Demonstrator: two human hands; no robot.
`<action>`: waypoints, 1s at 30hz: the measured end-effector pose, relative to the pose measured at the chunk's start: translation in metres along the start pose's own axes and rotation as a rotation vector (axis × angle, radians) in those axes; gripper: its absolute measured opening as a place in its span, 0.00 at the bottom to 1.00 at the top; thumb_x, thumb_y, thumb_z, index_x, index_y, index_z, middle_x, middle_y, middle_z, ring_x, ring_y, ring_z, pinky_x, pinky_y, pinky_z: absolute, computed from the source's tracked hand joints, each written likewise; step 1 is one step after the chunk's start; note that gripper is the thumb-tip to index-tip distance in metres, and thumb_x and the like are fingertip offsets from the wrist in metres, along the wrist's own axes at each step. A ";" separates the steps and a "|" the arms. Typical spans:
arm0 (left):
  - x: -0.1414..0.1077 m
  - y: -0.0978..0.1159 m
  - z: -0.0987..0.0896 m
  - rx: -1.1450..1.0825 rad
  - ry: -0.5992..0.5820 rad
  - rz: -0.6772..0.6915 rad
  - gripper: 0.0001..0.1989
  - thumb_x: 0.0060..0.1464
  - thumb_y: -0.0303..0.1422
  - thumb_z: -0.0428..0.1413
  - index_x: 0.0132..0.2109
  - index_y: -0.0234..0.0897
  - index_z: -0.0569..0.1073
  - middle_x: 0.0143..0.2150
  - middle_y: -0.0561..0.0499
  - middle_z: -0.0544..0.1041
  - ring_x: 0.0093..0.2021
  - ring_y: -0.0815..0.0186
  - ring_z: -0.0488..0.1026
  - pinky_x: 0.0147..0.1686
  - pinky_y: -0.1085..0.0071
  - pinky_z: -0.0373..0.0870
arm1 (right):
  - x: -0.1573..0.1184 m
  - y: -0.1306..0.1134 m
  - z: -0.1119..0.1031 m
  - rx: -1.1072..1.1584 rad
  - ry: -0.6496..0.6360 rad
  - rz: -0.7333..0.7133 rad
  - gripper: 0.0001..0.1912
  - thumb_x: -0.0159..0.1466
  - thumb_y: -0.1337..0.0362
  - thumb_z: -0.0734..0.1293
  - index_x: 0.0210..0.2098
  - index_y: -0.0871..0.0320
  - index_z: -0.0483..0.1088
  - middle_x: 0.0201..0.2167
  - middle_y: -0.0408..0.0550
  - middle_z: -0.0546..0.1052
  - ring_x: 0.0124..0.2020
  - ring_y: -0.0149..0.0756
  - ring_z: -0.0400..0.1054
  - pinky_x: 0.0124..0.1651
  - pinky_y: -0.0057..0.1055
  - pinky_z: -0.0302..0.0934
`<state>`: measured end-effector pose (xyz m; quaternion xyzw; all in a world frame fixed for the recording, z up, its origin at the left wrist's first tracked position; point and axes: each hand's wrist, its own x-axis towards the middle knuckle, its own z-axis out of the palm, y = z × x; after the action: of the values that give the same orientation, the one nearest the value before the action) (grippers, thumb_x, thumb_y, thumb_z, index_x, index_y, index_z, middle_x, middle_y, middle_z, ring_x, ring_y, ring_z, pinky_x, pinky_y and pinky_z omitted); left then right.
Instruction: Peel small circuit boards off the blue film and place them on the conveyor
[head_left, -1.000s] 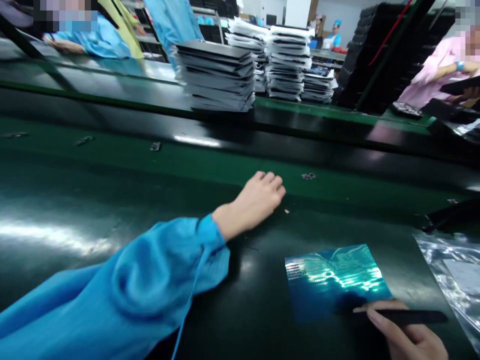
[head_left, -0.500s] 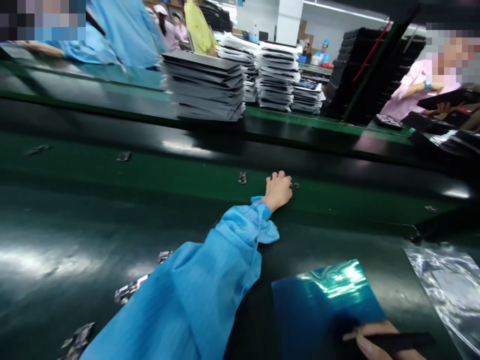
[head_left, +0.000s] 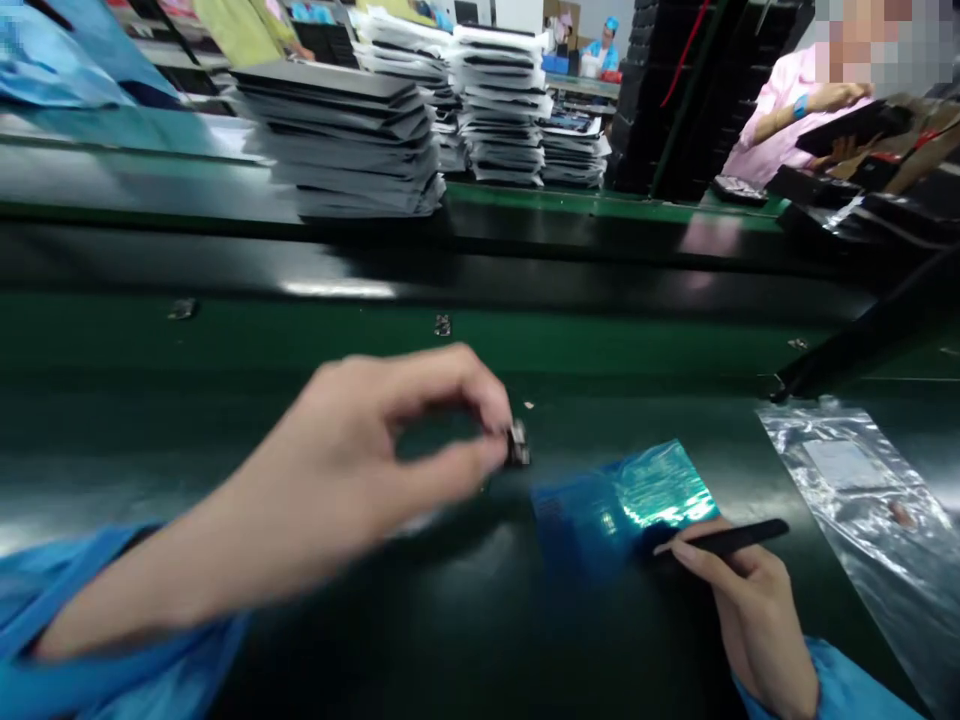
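Between thumb and forefinger, my left hand [head_left: 375,440] pinches a small circuit board [head_left: 517,443] above the dark green work surface [head_left: 465,640]. My right hand [head_left: 750,585] is closed around black tweezers [head_left: 739,538], whose tip points left over a shiny blue sheet of film [head_left: 637,495]. That sheet lies flat just right of the held board, and the right fingers cover its lower right part. Another small board [head_left: 443,325] rests on the green strip beyond my left hand. Farther left on the same strip is one more board [head_left: 182,309].
A clear plastic bag [head_left: 847,470] with a white label lies at the right. Beyond the ledge stand paper-interleaved stacks of flat panels [head_left: 360,140] and a tall black stack [head_left: 637,110]. A person in pink [head_left: 780,110] handles a dark panel across the line.
My left hand has come back from the far green strip toward me, now with a small board in its pinch. The view has shifted, showing more of my right hand with the tweezers.
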<state>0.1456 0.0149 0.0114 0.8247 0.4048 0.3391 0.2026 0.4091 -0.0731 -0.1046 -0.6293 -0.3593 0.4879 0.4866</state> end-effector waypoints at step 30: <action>-0.090 -0.018 0.099 0.508 -0.275 0.325 0.16 0.57 0.21 0.42 0.48 0.27 0.69 0.49 0.42 0.70 0.47 0.55 0.66 0.49 0.52 0.59 | 0.012 -0.008 0.054 -0.280 -0.209 -0.302 0.03 0.54 0.65 0.71 0.29 0.52 0.75 0.29 0.41 0.77 0.33 0.38 0.71 0.38 0.34 0.63</action>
<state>0.1677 -0.0527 -0.1031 0.9407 0.3084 0.1406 -0.0138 0.3609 -0.0456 -0.1029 -0.5756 -0.5622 0.4174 0.4224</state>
